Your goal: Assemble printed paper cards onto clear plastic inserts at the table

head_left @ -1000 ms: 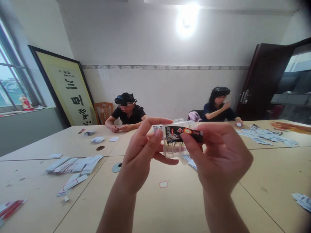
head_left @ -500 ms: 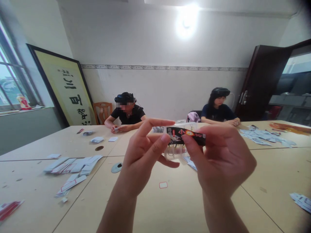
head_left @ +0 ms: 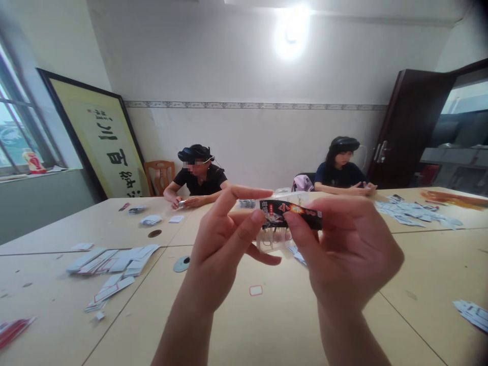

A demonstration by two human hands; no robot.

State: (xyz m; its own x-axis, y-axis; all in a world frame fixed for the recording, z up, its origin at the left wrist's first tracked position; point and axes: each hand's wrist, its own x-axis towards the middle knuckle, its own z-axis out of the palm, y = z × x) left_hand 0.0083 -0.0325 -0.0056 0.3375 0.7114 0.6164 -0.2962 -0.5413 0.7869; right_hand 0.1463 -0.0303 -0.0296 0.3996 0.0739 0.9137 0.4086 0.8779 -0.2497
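Note:
Over the table I hold up a small clear plastic box (head_left: 270, 241) with small metal hook-like pieces inside. Across its front lies a black printed label (head_left: 275, 215) with red and white characters and a yellow burst. My left hand (head_left: 223, 246) grips the box, its thumb on the label's left end and its forefinger stretched along the top edge. With its thumb on the middle of the label, my right hand (head_left: 348, 249) is closed at the label's right end, which sticks out past the box. The right fingertips are mostly hidden.
White paper slips (head_left: 114, 260) lie in a heap at left on the table (head_left: 263, 335). A red-edged sticker (head_left: 256, 290) is below my hands. More slips (head_left: 415, 211) lie at far right. Two people sit across, a person in black (head_left: 200, 175) and a person in dark blue (head_left: 341, 175).
My hands, the box and the label keep nearly the same pose. The view has shifted slightly. Across the table, the right-hand person's hands have lifted a little.

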